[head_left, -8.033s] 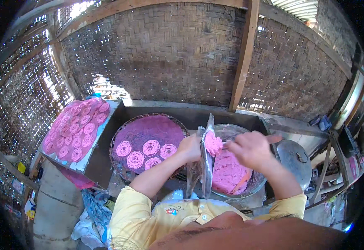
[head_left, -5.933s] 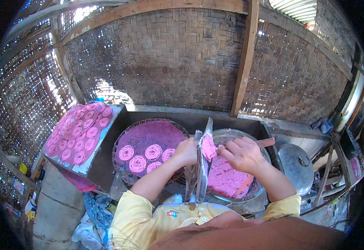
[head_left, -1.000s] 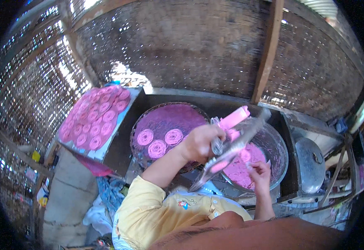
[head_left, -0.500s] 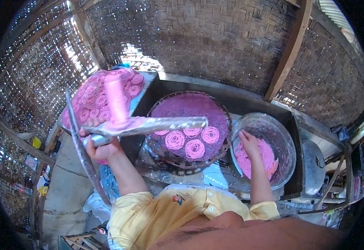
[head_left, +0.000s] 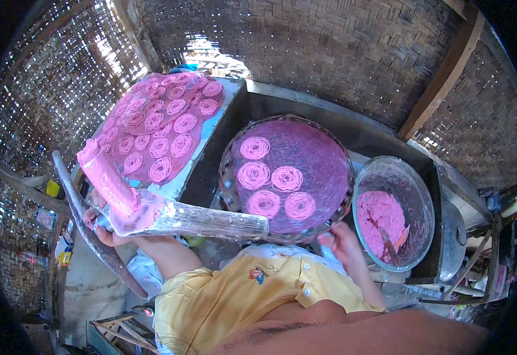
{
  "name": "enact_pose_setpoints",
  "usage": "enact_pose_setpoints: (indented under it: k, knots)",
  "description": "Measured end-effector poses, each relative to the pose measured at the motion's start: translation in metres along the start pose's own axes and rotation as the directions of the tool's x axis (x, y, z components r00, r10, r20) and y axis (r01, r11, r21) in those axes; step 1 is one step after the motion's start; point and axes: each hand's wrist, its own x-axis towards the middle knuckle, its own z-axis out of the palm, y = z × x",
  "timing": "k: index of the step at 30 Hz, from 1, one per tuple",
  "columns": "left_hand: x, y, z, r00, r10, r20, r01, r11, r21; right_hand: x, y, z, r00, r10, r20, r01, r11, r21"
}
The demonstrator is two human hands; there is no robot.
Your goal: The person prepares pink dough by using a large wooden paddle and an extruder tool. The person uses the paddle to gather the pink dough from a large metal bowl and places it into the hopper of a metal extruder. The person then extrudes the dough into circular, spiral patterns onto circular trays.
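Note:
My left hand (head_left: pixel 99 225) is closed on a worn metal-and-wood press (head_left: pixel 220 222), raised at the left, with a tilted cylinder of pink paste (head_left: pixel 107 177) standing out of it and a long lever arm alongside. My right hand (head_left: pixel 338 242) is closed at the front rim of a round mesh tray (head_left: pixel 320 148), slightly blurred. Several pink coiled rosettes (head_left: pixel 254 174) lie on that tray, mostly in its left and front part. Beside my right hand is a metal basin (head_left: pixel 424 225) of pink paste (head_left: pixel 380 216) with a wooden-handled utensil in it.
A mesh sheet covered in rosettes (head_left: pixel 175 106) lies on a raised board at the back left. The trough's dark wall (head_left: pixel 223 124) runs behind the tray. A large lid (head_left: pixel 454 242) leans at the right. Woven walls and a wooden post (head_left: pixel 439 83) enclose the space.
The press has swung from over the basin to the left in my left hand. My right hand has left the basin for the tray rim, and the tray's rosettes have rotated clockwise.

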Motion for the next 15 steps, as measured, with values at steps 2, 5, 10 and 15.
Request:
enact_pose_setpoints:
  k: [2, 5, 10, 15]
  knots:
    - [0.007, -0.003, -0.017, 0.998, -0.044, 0.049, 0.047, 0.996, -0.077, -0.029, 0.007, 0.026, 0.986, 0.158, 0.046, -0.157, 0.987, -0.014]
    - [0.008, -0.019, -0.006, 0.996, -0.09, 0.02, 0.091, 0.995, -0.03, 0.003, 0.006, -0.017, 0.99, -0.077, 0.12, 0.093, 0.987, -0.131]
    - [0.015, -0.038, -0.009, 0.947, -0.278, 0.159, 0.297, 0.949, -0.105, 0.029, -0.027, -0.017, 0.976, -0.213, -0.039, 0.202, 0.96, -0.193]
    - [0.016, -0.048, -0.009, 0.952, -0.247, 0.183, 0.286, 0.93, -0.231, 0.028, -0.006, -0.012, 0.974, -0.189, -0.122, 0.173, 0.976, -0.129]
